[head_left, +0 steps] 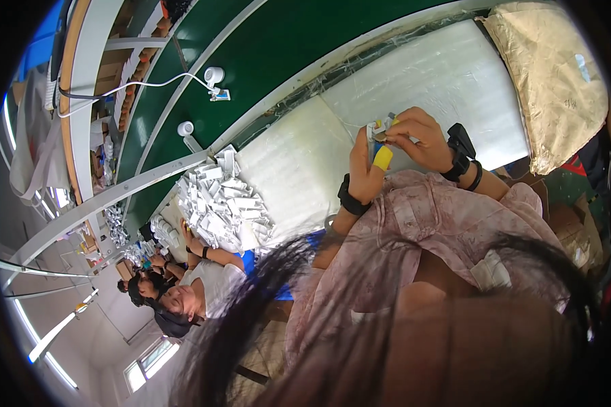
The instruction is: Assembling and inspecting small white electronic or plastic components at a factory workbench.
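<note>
My left hand (365,178) is closed around a small white piece with a blue part (379,145), held up over the pale work surface. A bright yellow piece (383,158) lies along the left thumb; whether it is a finger cover or a handle I cannot tell. My right hand (419,138) comes in from the right, its thumb and fingers pinched together at the top of the same small piece. Small yellow bits also show near the fingertips. Exactly what the right fingertips grip is hidden. Both wrists wear black straps.
Left of my hands a big heap of white parts (220,203) covers the bench. Brown cardboard (550,81) lies at the right end. Behind runs a green conveyor belt (278,51) with white fixtures (214,76). A co-worker in a white shirt (214,288) sits to the left.
</note>
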Demonstrator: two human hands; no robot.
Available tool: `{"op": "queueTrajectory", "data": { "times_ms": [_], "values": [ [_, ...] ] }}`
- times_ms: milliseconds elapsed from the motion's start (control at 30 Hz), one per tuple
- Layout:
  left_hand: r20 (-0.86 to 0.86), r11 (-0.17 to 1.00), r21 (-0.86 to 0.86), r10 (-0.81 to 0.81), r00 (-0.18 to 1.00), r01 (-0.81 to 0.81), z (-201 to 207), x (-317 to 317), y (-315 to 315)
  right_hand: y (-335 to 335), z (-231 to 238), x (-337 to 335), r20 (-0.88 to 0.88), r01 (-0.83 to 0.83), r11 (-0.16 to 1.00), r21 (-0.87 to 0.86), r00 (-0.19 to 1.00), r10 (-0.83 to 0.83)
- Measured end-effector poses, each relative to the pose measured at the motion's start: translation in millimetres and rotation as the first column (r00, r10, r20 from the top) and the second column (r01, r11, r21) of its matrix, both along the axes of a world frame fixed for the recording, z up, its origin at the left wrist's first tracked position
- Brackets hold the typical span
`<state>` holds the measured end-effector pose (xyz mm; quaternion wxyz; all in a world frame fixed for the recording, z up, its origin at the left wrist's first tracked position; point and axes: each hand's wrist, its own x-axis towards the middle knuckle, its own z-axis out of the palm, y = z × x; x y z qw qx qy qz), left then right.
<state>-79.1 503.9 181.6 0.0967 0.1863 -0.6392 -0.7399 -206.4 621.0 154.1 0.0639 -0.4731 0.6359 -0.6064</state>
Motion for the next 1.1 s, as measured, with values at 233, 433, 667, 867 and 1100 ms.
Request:
{"op": "queueTrajectory", "data": {
  "times_ms": [233,433,667,867,1100],
  "values": [
    [0.034,0.995,-0.1,0.001,0.999,0.003,-11,-1,0,-1,5,-9,-0.084,-0.028,0.999,0.024,0.996,0.03],
    [0.057,0.994,-0.11,0.032,0.998,-0.026,-10,-1,2,-2,5,-8,-0.086,-0.02,1.0,0.018,0.996,0.022],
    [0.062,0.981,-0.191,0.033,0.998,-0.021,-12,1,4,1,5,-6,-0.136,-0.023,0.999,0.039,0.99,0.028],
    [0.092,0.981,-0.193,0.042,0.995,-0.024,-3,-2,0,-5,12,-5,-0.201,-0.011,0.999,0.042,0.979,0.02],
    [0.113,0.988,-0.123,0.104,0.988,-0.09,-5,-4,-3,-9,5,-3,-0.21,-0.036,0.994,0.105,0.976,0.057]
  ]
}}
